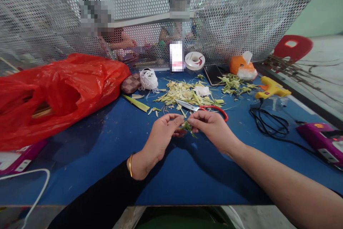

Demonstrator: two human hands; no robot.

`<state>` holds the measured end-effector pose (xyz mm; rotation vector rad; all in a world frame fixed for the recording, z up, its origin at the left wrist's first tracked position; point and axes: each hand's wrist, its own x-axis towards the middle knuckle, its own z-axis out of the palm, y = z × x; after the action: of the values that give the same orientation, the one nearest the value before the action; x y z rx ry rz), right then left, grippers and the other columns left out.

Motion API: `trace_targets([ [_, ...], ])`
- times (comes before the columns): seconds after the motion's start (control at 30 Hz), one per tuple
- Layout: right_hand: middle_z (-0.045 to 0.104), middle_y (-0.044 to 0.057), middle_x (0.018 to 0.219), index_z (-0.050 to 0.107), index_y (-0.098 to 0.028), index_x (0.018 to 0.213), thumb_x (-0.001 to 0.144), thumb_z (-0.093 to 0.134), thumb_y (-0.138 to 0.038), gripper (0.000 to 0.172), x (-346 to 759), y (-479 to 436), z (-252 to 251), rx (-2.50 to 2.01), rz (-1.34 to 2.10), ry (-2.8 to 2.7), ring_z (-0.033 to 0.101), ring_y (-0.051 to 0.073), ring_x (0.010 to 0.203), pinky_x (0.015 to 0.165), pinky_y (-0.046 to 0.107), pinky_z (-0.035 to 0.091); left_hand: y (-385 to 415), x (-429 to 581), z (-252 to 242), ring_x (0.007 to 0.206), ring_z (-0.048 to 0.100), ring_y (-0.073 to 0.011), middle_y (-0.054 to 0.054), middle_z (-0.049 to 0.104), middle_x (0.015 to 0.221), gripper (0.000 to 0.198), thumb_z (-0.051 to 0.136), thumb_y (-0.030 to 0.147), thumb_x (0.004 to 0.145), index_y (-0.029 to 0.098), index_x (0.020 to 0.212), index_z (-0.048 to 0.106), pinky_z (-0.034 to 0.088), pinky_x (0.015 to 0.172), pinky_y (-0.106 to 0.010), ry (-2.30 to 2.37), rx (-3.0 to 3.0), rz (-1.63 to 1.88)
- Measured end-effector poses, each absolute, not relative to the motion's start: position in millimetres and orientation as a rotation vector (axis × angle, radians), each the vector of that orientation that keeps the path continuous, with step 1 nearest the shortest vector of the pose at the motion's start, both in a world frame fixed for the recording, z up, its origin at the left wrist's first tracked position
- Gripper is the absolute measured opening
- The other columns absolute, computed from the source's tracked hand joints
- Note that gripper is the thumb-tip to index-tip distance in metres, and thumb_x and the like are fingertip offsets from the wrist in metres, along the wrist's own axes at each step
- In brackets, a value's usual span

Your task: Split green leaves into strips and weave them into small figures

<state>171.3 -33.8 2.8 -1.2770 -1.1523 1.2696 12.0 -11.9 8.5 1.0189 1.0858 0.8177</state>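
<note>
Between my two hands, above the blue table [166,182], is a small green leafy sprig [187,127]. My left hand [167,132] pinches it from the left, and a gold bangle circles that wrist. From the right, the thumb and fingers of my right hand [207,125] are closed on the same sprig. My fingers cover part of it. Just beyond my hands lie red-handled scissors [214,108], blades pointing left. Behind them spreads a pile of pale yellow-green leaf scraps [177,91]. A longer leaf piece [136,103] rests to the left.
A red plastic bag [80,79] fills the left side, near a ball of white string [148,79]. On the right are greenery [234,84], a yellow glue gun [273,88] with black cord, and a purple power strip [321,141]. A phone [213,74] and spool [195,61] sit by the mesh screen.
</note>
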Motion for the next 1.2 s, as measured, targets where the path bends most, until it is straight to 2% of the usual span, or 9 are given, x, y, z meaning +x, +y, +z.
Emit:
trace_targets([
  [0.1, 0.059, -0.003, 0.059, 0.064, -0.017, 0.071, 0.071, 0.072, -0.041, 0.026, 169.8, -34.0, 2.0, -1.257, 1.213, -1.110, 0.055, 0.011, 0.056, 0.058, 0.026, 0.045, -11.9, 12.3, 6.2, 0.065, 0.064, -0.0126, -0.003, 0.068, 0.076, 0.038, 0.071, 0.049, 0.074, 0.013, 0.086, 0.065, 0.050, 0.062, -0.025, 1.059, 0.979, 0.779],
  [0.27, 0.060, -0.003, 0.061, 0.063, -0.017, 0.072, 0.073, 0.070, -0.035, 0.019, 167.8, -33.9, 0.8, -1.202, 1.185, -1.117, 0.056, 0.011, 0.056, 0.059, 0.026, 0.047, -15.4, 14.8, 2.9, 0.064, 0.063, -0.0110, -0.004, 0.070, 0.076, 0.028, 0.080, 0.031, 0.066, 0.012, 0.083, 0.068, 0.048, 0.063, -0.022, 1.046, 0.986, 0.707],
  [0.47, 0.065, -0.001, 0.069, 0.067, -0.017, 0.075, 0.067, 0.074, -0.033, 0.019, 168.1, -32.7, -1.4, -1.219, 1.226, -1.144, 0.057, 0.013, 0.064, 0.063, 0.027, 0.047, -16.3, 17.1, 4.2, 0.060, 0.062, -0.0110, -0.002, 0.069, 0.066, 0.021, 0.079, 0.029, 0.066, 0.013, 0.075, 0.069, 0.049, 0.064, -0.024, 1.068, 1.006, 0.763],
  [0.7, 0.064, 0.001, 0.062, 0.070, -0.016, 0.065, 0.065, 0.075, -0.032, 0.017, 170.0, -34.0, 0.8, -1.288, 1.298, -1.124, 0.051, 0.011, 0.057, 0.055, 0.026, 0.041, -16.2, 16.0, 2.4, 0.055, 0.055, -0.0094, 0.000, 0.067, 0.061, 0.011, 0.077, 0.021, 0.063, 0.013, 0.069, 0.072, 0.045, 0.059, -0.023, 1.113, 1.203, 0.728],
  [0.83, 0.062, 0.000, 0.056, 0.068, -0.015, 0.060, 0.061, 0.078, -0.034, 0.022, 170.0, -33.2, 0.8, -1.241, 1.417, -0.978, 0.047, 0.009, 0.052, 0.053, 0.025, 0.038, -15.2, 16.5, 0.6, 0.054, 0.054, -0.0099, 0.001, 0.065, 0.057, 0.011, 0.076, 0.024, 0.065, 0.014, 0.065, 0.071, 0.043, 0.057, -0.023, 1.141, 1.334, 0.760],
  [1.03, 0.057, -0.003, 0.053, 0.067, -0.015, 0.064, 0.058, 0.082, -0.040, 0.030, 172.3, -30.1, -3.0, -1.182, 1.410, -0.853, 0.044, 0.008, 0.051, 0.053, 0.025, 0.035, -16.5, 18.8, 5.4, 0.059, 0.059, -0.0119, -0.003, 0.070, 0.068, 0.017, 0.077, 0.026, 0.063, 0.014, 0.074, 0.072, 0.048, 0.061, -0.025, 1.078, 1.148, 0.700],
  [1.2, 0.057, -0.003, 0.054, 0.067, -0.014, 0.063, 0.052, 0.086, -0.038, 0.033, 173.8, -30.6, -1.8, -1.185, 1.494, -0.808, 0.043, 0.007, 0.049, 0.051, 0.024, 0.034, -17.5, 18.8, 5.9, 0.056, 0.058, -0.0109, -0.001, 0.066, 0.060, 0.010, 0.076, 0.022, 0.065, 0.014, 0.064, 0.070, 0.048, 0.062, -0.024, 1.051, 1.194, 0.696],
])
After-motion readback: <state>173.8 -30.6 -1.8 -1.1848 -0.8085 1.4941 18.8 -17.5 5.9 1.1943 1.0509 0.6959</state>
